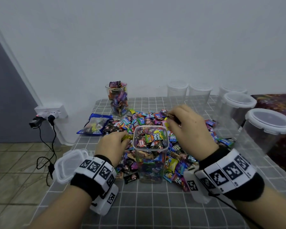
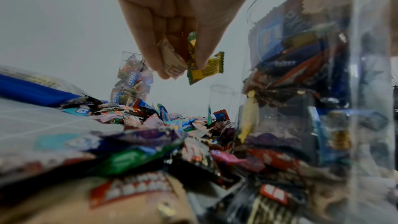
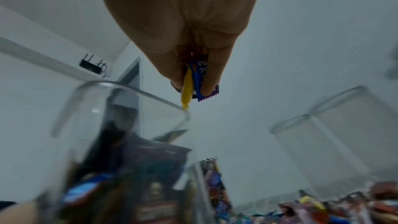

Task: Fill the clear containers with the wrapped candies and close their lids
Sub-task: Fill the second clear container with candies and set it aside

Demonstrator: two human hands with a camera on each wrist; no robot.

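A clear square container [image 1: 150, 152] stands open in the middle of the table, nearly full of wrapped candies. A pile of loose candies [image 1: 177, 161] surrounds it. My left hand [image 1: 113, 146] is at the container's left rim, pinching a yellow-green candy [image 2: 205, 69] and a pale one [image 2: 172, 62]. My right hand [image 1: 186, 129] hovers by the right rim, pinching a few candies [image 3: 198, 81], blue, yellow and purple. A round clear jar [image 1: 118, 100] full of candies stands lidless at the back.
Several empty lidded containers [image 1: 267, 128] line the back and right of the checked table [image 1: 155, 209]. Loose clear lids [image 1: 68, 164] lie at the left edge. A blue candy bag [image 1: 96, 124] lies back left. A wall socket with cables [image 1: 49, 116] is left.
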